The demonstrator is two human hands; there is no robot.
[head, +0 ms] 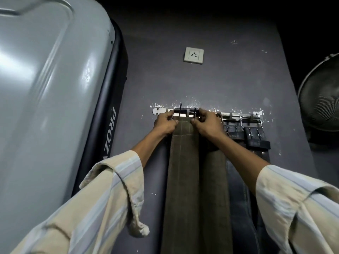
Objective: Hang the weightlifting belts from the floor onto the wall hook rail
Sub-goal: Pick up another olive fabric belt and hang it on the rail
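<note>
A: Where are the hands now?

B: Both are staying at the wall hook rail (207, 113), a little above the centre of the view. The left hand (166, 123) is sitting at about 9 o'clock from the top of the brown belt (183, 162), and the right hand (206, 123) at about 3 o'clock from it. Each hand is pinching the metal buckle (184, 115) at the belt's upper end, so the two hands are apart, with the belt top between them.

A: Is the buckle already lying on a hook?

B: I cannot tell. It is touching the rail, but the fingers are covering that part.

A: And where is the belt going?

B: It is hanging flat along the grey wall (183, 83), running toward 6 o'clock until the lower edge of the view. Part of the brown strap is also showing just at its 3 o'clock side.

A: Are other belts there?

B: Yes, two black belts (255, 136) are hanging from the rail at 3 o'clock from the right hand, their buckles up at the hooks.

A: Anything else around?

B: A white socket (193, 55) is sitting at 12 o'clock from the rail, a large grey machine cover (51, 85) is filling the 9 o'clock side, and a dark fan (322, 99) is standing at the 3 o'clock edge.
</note>
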